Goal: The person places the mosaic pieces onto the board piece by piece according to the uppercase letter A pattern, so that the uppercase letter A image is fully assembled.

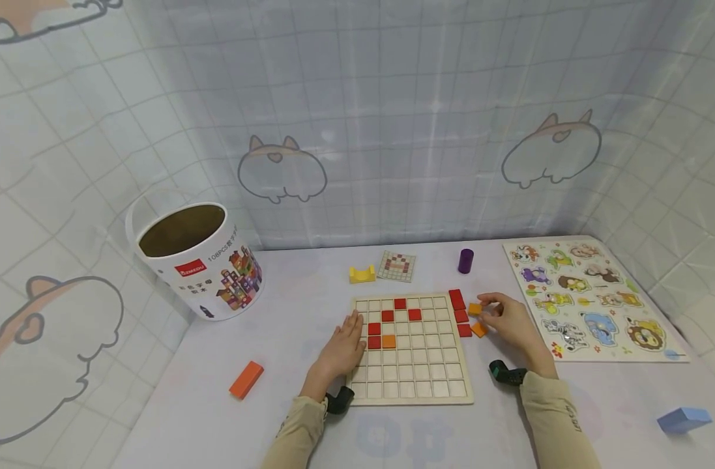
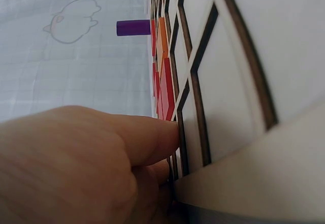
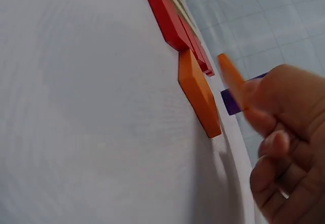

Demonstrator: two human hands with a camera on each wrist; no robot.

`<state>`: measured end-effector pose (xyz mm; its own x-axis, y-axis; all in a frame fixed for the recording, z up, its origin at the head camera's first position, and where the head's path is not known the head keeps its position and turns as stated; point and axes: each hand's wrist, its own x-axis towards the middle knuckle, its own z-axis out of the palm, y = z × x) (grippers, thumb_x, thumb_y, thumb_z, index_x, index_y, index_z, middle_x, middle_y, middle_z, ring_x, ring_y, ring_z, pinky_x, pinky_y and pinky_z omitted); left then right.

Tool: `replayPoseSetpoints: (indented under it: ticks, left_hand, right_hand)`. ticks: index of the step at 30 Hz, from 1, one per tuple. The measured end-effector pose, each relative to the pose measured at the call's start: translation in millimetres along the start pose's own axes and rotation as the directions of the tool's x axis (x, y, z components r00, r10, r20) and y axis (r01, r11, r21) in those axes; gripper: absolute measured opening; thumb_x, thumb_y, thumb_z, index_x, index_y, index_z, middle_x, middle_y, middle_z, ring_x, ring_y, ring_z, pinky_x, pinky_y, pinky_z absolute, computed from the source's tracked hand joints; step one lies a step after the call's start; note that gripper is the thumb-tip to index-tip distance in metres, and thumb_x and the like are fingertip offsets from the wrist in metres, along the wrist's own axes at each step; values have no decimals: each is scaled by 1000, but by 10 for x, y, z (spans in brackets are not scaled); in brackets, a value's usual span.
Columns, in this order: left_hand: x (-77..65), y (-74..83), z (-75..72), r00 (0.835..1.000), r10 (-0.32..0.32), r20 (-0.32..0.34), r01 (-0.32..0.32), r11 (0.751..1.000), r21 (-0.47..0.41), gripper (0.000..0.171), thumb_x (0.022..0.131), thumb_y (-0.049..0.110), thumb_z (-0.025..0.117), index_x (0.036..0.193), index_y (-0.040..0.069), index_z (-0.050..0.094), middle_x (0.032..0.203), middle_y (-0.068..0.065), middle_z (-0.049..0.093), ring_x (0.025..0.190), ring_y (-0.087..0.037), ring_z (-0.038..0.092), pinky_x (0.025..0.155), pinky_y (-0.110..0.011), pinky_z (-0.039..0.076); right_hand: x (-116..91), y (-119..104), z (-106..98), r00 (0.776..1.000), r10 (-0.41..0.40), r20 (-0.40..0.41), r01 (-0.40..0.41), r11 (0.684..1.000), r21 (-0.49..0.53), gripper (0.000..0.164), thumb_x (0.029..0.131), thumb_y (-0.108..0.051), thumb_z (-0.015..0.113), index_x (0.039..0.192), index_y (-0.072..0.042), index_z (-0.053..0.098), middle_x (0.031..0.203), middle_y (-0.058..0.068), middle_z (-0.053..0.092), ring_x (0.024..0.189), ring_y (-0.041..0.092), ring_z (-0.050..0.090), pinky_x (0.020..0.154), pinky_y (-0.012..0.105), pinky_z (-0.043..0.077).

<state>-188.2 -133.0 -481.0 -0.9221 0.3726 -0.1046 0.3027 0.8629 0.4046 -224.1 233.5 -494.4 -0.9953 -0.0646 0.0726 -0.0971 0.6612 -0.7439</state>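
Observation:
A wooden grid board [image 1: 416, 389] lies on the table with several red tiles [image 1: 388, 316] and one orange tile [image 1: 388, 341] in its squares. My left hand [image 1: 342, 348] rests on the board's left edge, fingers extended; its thumb [image 2: 152, 137] touches the rim area in the left wrist view. To the right of the board, my right hand [image 1: 514, 327] pinches an orange tile [image 3: 232, 79] between thumb and finger, raised off the table. Below it another orange tile [image 3: 199, 94] lies against red tiles [image 3: 167, 18] by the board's right edge.
Behind the board are a pattern card [image 1: 396, 266], a yellow block [image 1: 362, 274] and a purple cylinder [image 1: 465, 261]. An animal puzzle board [image 1: 618, 348] lies right, a blue block [image 1: 682, 420] front right. A white bucket [image 1: 204, 273] and an orange-red block [image 1: 246, 380] stand left.

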Motion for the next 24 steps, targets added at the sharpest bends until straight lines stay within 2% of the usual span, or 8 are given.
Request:
replayPoseSetpoints:
  ticks: [4,8,14,18,22,24]
  left_hand:
    - [-4,-4,2,1000,-4,4,4,1000,1,58,101,16,43,149,-10,24,159,-25,18,147,-41,20,118,-58,22]
    - [-1,-6,-1,1000,0,4,0,1000,-5,58,101,16,43,149,-9,24,159,-25,18,147,-41,20,118,-58,22]
    - [4,7,-12,1000,-5,3,5,1000,-1,58,101,16,43,149,-9,24,159,-25,18,147,-41,20,118,-57,22]
    - [5,9,-13,1000,-7,7,7,1000,4,58,101,16,43,149,-9,24,159,-25,18,147,-41,20,118,-57,22]
    - [-1,15,-17,1000,-6,7,6,1000,5,58,101,16,43,149,-10,24,159,-25,18,147,-41,20,118,-57,22]
    - [-4,17,-16,1000,-8,9,8,1000,2,58,101,16,42,149,-9,23,159,-25,17,148,-40,19,118,-57,22]
  right_hand:
    - [-1,-81,4,1000,-20,-15,21,1000,8,38,86,-6,63,124,-1,60,92,13,61,65,15,45,50,22,36]
    - [18,-209,61,998,-54,-20,55,998,41,36,85,-6,66,121,-3,62,78,8,56,61,12,43,47,21,36]
    - [-3,-519,270,985,-169,38,163,979,123,33,85,-3,69,117,0,65,66,1,46,56,7,39,48,20,33]
    - [-35,-657,450,965,-239,104,217,957,192,31,84,-1,69,115,-1,66,72,2,52,59,5,40,52,20,33]
    - [-59,-707,620,947,-273,172,229,944,238,28,85,-3,69,114,-5,68,85,4,62,60,4,41,54,18,35]
    - [-62,-714,697,936,-282,209,227,941,253,27,87,-5,67,114,-7,68,84,3,63,60,3,41,54,17,35]
